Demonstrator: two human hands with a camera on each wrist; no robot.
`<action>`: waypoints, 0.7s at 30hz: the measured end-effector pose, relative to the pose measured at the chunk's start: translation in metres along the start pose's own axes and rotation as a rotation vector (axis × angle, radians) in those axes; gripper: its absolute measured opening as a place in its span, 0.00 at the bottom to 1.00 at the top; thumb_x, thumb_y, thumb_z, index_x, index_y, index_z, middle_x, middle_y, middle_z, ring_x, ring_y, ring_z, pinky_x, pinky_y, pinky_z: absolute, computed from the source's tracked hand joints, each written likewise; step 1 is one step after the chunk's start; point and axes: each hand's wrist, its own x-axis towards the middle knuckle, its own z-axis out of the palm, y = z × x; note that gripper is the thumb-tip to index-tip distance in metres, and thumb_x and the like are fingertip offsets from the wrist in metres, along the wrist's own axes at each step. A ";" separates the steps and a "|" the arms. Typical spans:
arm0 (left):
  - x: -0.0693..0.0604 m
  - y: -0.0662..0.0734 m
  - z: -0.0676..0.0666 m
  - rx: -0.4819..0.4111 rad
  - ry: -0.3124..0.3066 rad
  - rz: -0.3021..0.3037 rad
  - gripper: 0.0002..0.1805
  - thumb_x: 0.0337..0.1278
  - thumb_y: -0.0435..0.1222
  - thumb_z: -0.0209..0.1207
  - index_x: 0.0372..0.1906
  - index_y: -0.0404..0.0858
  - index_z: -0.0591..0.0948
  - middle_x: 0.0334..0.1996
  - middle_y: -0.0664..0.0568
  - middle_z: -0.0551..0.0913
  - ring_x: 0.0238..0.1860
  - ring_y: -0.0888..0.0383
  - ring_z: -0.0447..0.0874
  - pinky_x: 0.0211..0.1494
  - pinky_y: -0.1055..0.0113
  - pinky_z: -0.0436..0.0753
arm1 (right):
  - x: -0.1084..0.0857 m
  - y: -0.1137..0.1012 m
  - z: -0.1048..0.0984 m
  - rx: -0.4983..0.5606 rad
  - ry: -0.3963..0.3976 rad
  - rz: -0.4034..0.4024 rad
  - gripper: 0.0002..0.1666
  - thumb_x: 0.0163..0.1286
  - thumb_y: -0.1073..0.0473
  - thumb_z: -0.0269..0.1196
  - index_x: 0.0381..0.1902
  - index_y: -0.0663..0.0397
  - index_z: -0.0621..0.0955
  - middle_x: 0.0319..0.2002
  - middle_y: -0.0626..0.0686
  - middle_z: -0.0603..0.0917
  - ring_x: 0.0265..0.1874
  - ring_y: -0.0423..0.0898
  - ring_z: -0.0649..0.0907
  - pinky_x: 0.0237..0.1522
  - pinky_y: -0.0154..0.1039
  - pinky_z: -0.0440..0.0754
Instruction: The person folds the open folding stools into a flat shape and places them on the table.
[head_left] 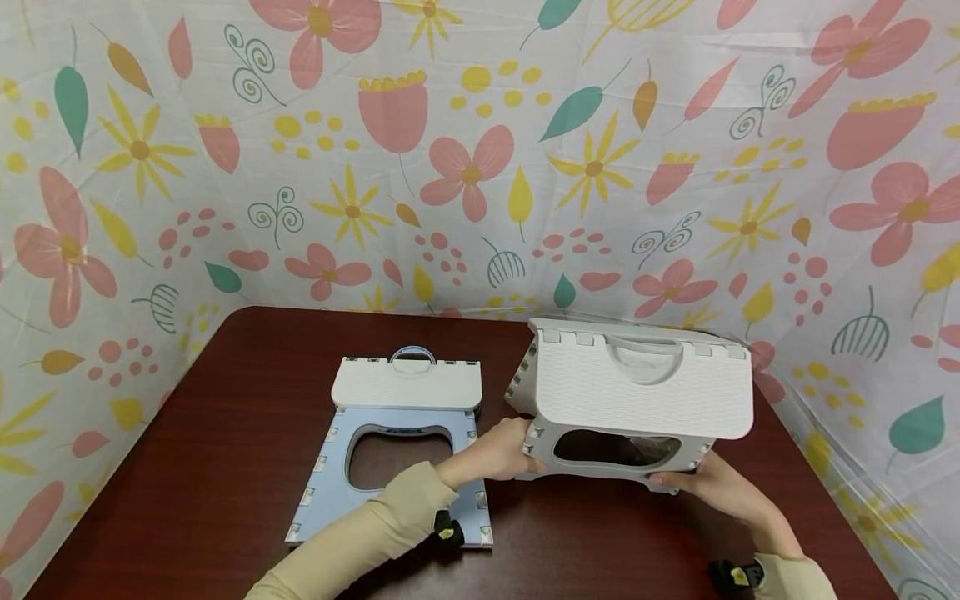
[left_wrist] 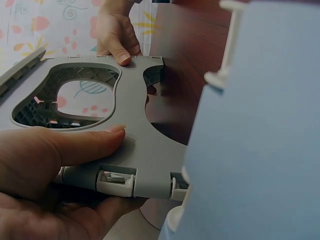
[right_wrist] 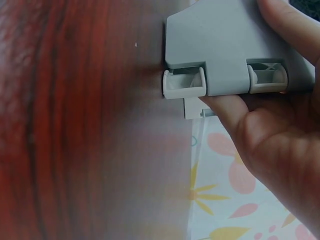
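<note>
The person wears long, light tan sleeves. The left sleeve (head_left: pixel 375 533) is plain cloth with soft creases, and it bunches up a bit at the end. Only a bit of the right sleeve (head_left: pixel 795 577) shows, in the same tan. The left band (head_left: pixel 447 530) is black with a small yellow mark. The right band (head_left: pixel 737 575) is black too, with its own yellow spot. The left hand (head_left: pixel 504 450) and right hand (head_left: pixel 723 487) are bare.

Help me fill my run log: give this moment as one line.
left hand: grips white-grey stool, lower left | right hand: grips same stool, lower right | white-blue stool: flat on table
</note>
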 end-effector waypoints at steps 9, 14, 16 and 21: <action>0.001 -0.002 0.000 0.009 -0.005 0.009 0.20 0.47 0.33 0.71 0.48 0.37 0.81 0.41 0.48 0.87 0.37 0.60 0.85 0.35 0.73 0.78 | 0.000 0.000 0.000 -0.006 0.000 0.007 0.24 0.65 0.65 0.65 0.54 0.70 0.71 0.34 0.39 0.84 0.28 0.37 0.81 0.28 0.37 0.76; 0.001 -0.003 0.000 0.013 0.001 0.008 0.20 0.47 0.33 0.72 0.48 0.37 0.81 0.40 0.48 0.87 0.36 0.60 0.85 0.35 0.73 0.78 | 0.000 0.000 0.000 -0.005 0.003 0.020 0.27 0.65 0.64 0.64 0.57 0.70 0.68 0.36 0.39 0.84 0.29 0.35 0.81 0.29 0.37 0.76; 0.001 -0.002 0.000 0.013 0.002 0.005 0.20 0.47 0.34 0.72 0.47 0.37 0.81 0.40 0.48 0.87 0.37 0.60 0.85 0.35 0.73 0.78 | 0.000 0.000 0.000 -0.001 0.001 0.020 0.26 0.65 0.64 0.64 0.57 0.70 0.68 0.35 0.38 0.84 0.29 0.36 0.81 0.29 0.37 0.76; 0.001 -0.002 0.000 0.002 0.000 -0.002 0.19 0.47 0.33 0.71 0.47 0.37 0.81 0.40 0.48 0.87 0.36 0.60 0.85 0.34 0.73 0.77 | 0.000 0.002 0.000 0.014 -0.003 0.003 0.26 0.65 0.65 0.64 0.57 0.71 0.69 0.36 0.39 0.84 0.29 0.37 0.82 0.29 0.38 0.76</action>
